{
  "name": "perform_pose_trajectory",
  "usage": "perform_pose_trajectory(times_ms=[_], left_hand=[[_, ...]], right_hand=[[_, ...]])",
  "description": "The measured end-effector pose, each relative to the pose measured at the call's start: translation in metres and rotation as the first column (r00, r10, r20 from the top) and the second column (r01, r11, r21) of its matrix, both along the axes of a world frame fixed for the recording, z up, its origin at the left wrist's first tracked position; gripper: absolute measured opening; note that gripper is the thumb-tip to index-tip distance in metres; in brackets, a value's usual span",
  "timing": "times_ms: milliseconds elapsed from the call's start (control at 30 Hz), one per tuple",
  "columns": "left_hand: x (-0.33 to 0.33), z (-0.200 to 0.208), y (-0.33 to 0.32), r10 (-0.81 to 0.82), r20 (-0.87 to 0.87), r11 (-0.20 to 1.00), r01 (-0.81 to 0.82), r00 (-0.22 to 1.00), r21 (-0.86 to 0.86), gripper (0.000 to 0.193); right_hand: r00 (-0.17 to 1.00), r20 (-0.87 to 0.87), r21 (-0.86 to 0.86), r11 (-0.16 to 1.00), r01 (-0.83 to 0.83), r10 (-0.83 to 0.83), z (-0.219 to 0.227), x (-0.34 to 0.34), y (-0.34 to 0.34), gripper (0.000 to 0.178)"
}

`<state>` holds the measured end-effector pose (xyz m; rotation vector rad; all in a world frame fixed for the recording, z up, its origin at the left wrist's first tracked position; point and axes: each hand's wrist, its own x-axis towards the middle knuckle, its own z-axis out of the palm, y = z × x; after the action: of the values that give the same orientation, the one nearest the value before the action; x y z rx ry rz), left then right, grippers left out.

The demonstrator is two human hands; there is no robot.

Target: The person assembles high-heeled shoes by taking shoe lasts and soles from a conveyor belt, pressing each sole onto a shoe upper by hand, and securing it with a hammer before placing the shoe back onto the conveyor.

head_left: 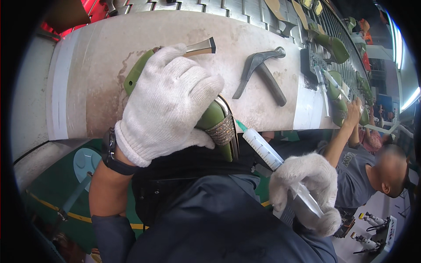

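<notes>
My left hand (171,92), in a white knit glove, is wrapped round a high-heeled sandal on a green shoe last (136,72). The sandal's metallic heel (199,47) points up and to the right. A glittery strap (220,130) crosses the green toe end, beside the thin edge of the sole. My right hand (305,190), also gloved, closes round a clear syringe (263,149) with white contents. Its green tip (240,126) is right by the sole edge next to the strap; whether it touches, I cannot tell.
A hammer (263,74) lies on the pale worktop (101,52). To its right are a dark block (309,65) and more syringes (322,90). Green lasts (333,46) stand along the slatted conveyor (237,11). A co-worker's hand (353,111) reaches among them at the right.
</notes>
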<state>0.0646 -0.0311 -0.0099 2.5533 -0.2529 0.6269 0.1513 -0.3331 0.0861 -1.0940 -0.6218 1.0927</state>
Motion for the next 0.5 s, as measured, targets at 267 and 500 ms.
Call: perform_pose_trajectory(times_ms=[267,500], left_hand=[[-0.001,-0.002,0.0,-0.001,-0.019,1.0,0.001,1.0,0.004,0.101],[0.0,0.0,0.0,-0.008,-0.007,1.0,0.008,1.0,-0.002,0.103]], right_hand=[[0.962,-0.035,-0.163,0.951,0.261,-0.27,0.02,-0.021,0.016,0.134],[0.983,-0.01,-0.034,0.983,0.183,-0.183,0.007,-0.012,0.009,0.129]])
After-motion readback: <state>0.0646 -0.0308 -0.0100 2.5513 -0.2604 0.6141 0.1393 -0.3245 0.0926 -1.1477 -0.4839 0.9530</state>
